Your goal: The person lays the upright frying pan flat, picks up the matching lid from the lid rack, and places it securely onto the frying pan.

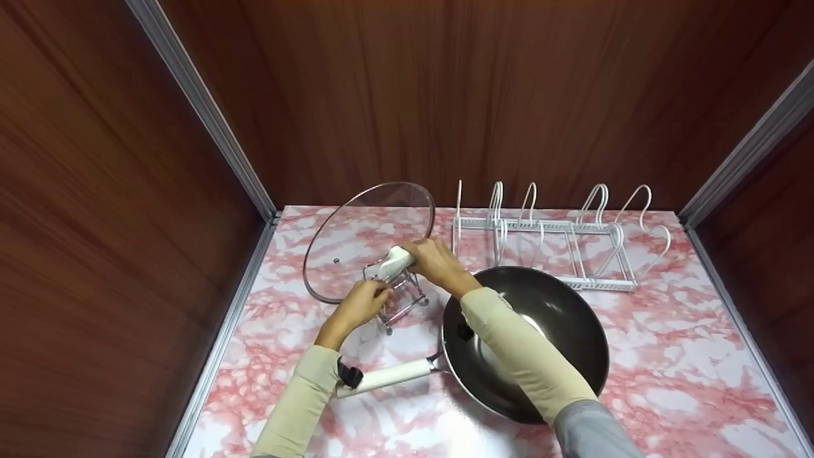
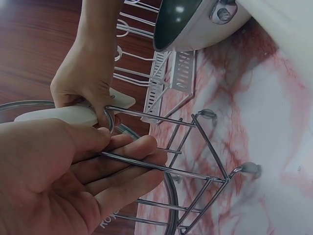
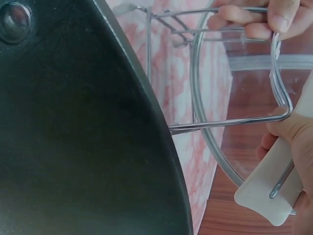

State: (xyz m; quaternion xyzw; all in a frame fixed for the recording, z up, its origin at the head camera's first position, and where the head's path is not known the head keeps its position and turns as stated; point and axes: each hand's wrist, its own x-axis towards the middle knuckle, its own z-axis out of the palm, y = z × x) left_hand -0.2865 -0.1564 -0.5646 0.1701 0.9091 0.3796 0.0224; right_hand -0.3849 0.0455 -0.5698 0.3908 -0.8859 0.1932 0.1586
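Note:
My left hand (image 1: 359, 304) pinches an upper wire of a small chrome wire rack (image 2: 186, 173), thumb and forefinger on the rod, other fingers bent beneath it. My right hand (image 1: 435, 262) grips a white handle (image 3: 261, 188) at the rack's top, its thumb at the wire bend. A large glass lid (image 1: 362, 238) with a metal rim stands tilted behind that handle, leaning to the left in the head view. The rack's small feet (image 2: 250, 169) point down toward the marbled table.
A dark wok (image 1: 563, 324) with a white long handle (image 1: 394, 376) lies under my right forearm. Behind it stands a white wire rack (image 1: 547, 226) with curved hoops. Wood-patterned walls (image 1: 407, 95) enclose the pink marbled table (image 1: 668, 356).

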